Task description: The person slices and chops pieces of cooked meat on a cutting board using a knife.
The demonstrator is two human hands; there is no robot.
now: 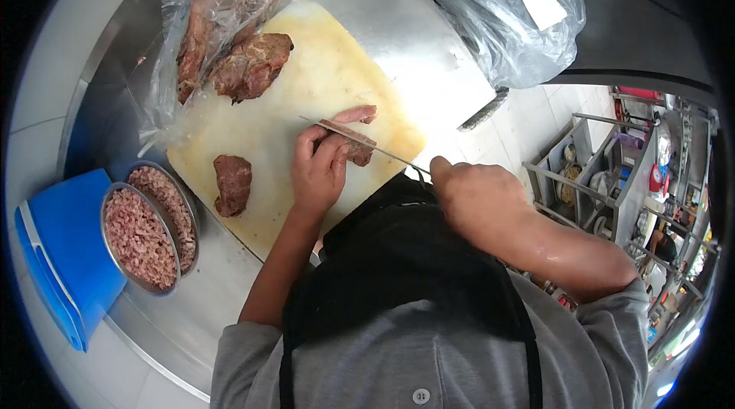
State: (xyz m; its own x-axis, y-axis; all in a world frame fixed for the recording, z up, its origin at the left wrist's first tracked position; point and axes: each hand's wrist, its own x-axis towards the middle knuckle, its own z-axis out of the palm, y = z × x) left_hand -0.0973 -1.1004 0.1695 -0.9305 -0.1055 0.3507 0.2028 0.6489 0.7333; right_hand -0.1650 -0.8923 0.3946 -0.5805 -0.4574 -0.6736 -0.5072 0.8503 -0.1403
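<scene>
Your right hand [478, 194], right of centre: fist closed round the knife [390, 155]. Blade lies across the meat piece [360, 153], mid-frame. Your left hand [318, 171], thumb and fingers pinching that piece's left end. Cut strip [358, 114] just above the blade, on the yellowed cutting board [321, 64]. Dark chunk [233, 185] left of centre, on the board. Clear bag [170, 49] with meat, upper left; grey plastic bag [490, 34], upper right.

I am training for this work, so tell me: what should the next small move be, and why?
Probably draw the long, narrow metal knife through the brown chunk of meat: the right hand holds the knife across this chunk, the left hand steadies it, and a thin pinkish meat strip lies beside it.
</scene>
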